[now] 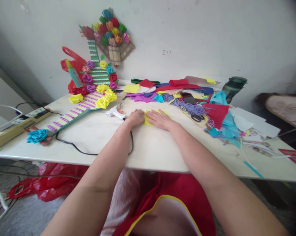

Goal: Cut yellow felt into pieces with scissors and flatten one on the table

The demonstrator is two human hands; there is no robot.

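A small yellow sheet [148,122], which looks like crepe paper, lies on the white table in front of me. My right hand [160,119] rests flat across it with the fingers extended toward the left. At the sheet's left edge is my left hand [136,117], palm down, its fingers low against the table and slightly bent. Just left of that hand lies a white glue gun [115,113] with an orange part. Its black cord [76,146] loops over the table and passes by my left forearm.
A guitar-shaped craft with paper flowers [99,77] leans at the back left, beside a power strip [22,124]. Folded coloured paper [143,90], purple yarn [187,106], black scissors [197,118] and blue scraps [230,127] lie behind and right. A dark bottle [233,88] stands back right.
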